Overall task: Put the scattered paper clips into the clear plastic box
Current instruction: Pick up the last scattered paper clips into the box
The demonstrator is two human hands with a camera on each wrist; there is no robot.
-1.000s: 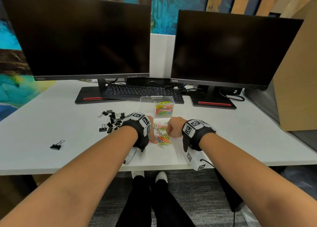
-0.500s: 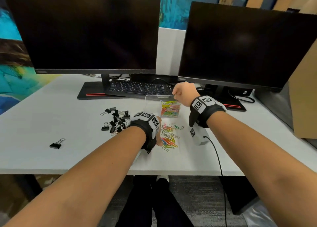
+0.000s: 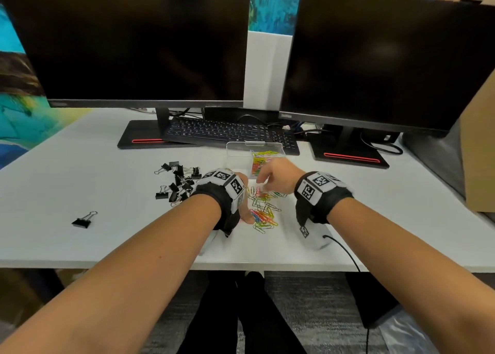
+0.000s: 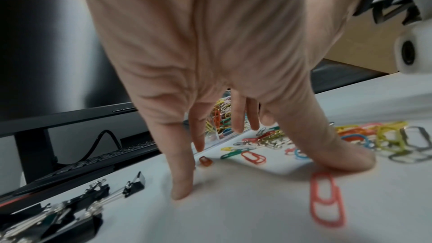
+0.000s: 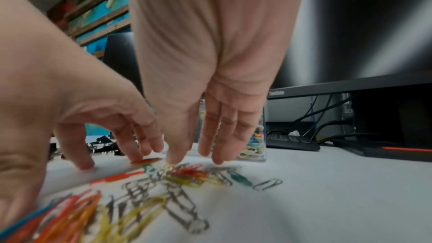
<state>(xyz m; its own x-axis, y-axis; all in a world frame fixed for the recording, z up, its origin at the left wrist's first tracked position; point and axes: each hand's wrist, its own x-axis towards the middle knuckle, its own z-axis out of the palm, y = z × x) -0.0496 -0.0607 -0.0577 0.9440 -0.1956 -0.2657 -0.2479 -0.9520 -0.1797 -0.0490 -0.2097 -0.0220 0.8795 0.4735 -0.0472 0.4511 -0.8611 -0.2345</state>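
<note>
Coloured paper clips lie scattered on the white desk, just in front of the clear plastic box, which holds many more clips. My left hand rests on the desk at the left of the pile. In the left wrist view its fingers are straight and spread with the tips and thumb on the surface, holding nothing. My right hand hangs over the far part of the pile. Its straight fingers point down just above the clips, and none is pinched.
A heap of black binder clips lies left of my left hand, and a single one sits farther left. A keyboard and two monitor stands are behind the box. A tan panel stands at the right.
My right hand went from the pile up to the box half a second ago and has now come back down over the pile. The left hand stayed beside the clips.
</note>
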